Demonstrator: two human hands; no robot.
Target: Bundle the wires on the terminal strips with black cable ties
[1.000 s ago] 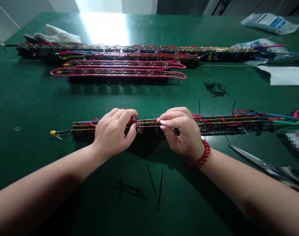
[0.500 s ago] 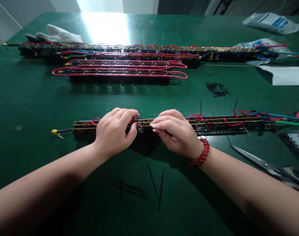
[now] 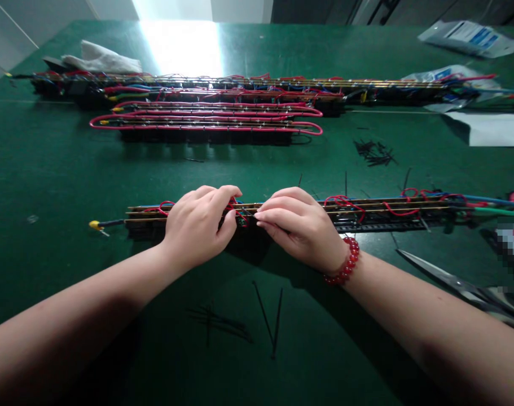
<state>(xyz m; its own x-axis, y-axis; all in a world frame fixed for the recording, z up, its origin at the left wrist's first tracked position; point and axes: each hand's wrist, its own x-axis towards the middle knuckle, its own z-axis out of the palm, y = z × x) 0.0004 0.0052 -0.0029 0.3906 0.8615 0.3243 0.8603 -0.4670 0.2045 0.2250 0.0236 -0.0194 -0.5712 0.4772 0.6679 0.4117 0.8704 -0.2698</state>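
Observation:
Across the table in front of me lies a long wiring assembly (image 3: 409, 206) with brass-coloured bars, red wire loops and a black base. My left hand (image 3: 200, 223) is curled over its left half and grips it, thumb and index finger on either side of a red wire (image 3: 232, 202). Just right of it, my right hand (image 3: 301, 223), with a red bead bracelet (image 3: 350, 262) at the wrist, pinches a thin dark strip like a cable tie (image 3: 250, 213) above the bars. Several black cable ties (image 3: 275, 321) lie nearer to me, some in a loose bunch (image 3: 223, 324).
Scissors (image 3: 447, 279) lie at the right. Further back are red-cabled assemblies (image 3: 206, 129), another long assembly (image 3: 387, 87), a heap of short black pieces (image 3: 373, 152), a white cloth (image 3: 102, 58), plastic bags (image 3: 470, 39) and white paper (image 3: 497, 128).
My right fingertips have shifted slightly left, towards my left hand, and more of the thin dark strip shows at their tips. My left hand has stayed in place.

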